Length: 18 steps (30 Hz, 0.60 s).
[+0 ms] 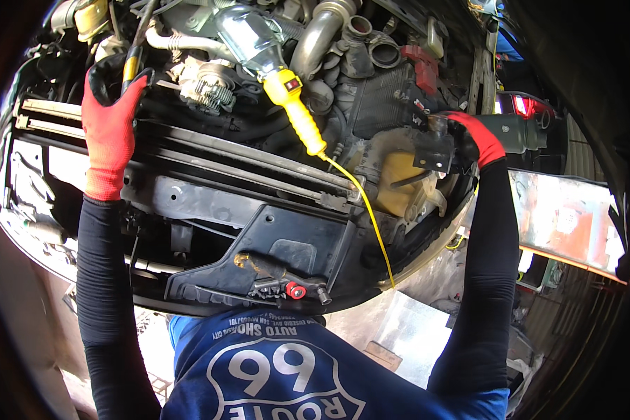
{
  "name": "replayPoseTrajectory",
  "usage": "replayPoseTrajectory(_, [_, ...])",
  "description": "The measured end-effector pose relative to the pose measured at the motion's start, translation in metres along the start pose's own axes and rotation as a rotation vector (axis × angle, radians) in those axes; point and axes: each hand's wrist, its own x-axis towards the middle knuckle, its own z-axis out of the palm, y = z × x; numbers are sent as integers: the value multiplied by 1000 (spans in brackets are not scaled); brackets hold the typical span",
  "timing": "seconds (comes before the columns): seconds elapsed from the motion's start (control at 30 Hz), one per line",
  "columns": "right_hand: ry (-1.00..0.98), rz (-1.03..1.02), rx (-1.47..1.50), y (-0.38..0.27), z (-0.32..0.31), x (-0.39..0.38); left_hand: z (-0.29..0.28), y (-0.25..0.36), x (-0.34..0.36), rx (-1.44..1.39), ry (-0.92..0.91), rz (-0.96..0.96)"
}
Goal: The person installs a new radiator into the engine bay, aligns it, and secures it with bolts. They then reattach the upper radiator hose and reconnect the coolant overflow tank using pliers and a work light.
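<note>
My left hand [112,126], in a red glove with dark fingers, is closed round a long tool with a black-and-yellow handle [130,66]. Its dark shaft runs up toward the far left of the engine bay, and its tip cannot be made out. At the right side of the bay, my right hand [479,136], gloved the same way, grips a black metal bracket [432,154] with holes in it. Some of its fingers are hidden behind the bracket. Just below the bracket is a yellowish plastic reservoir [399,183].
A work lamp [287,91] with a yellow handle lies across the engine, its yellow cord [368,204] trailing over the front edge. Loose sockets and small tools [280,280] rest on the black plastic panel [259,234] near my body. Metal crossbars [210,147] span the front.
</note>
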Motion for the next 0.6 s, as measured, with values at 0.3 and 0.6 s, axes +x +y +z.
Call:
replayPoseTrajectory(0.3, [151, 533, 650, -36, 15, 47, 10, -10, -5, -289, 77, -92])
replayPoseTrajectory(0.6, [-239, 478, 157, -71, -30, 95, 11, 4, -12, -127, 64, -22])
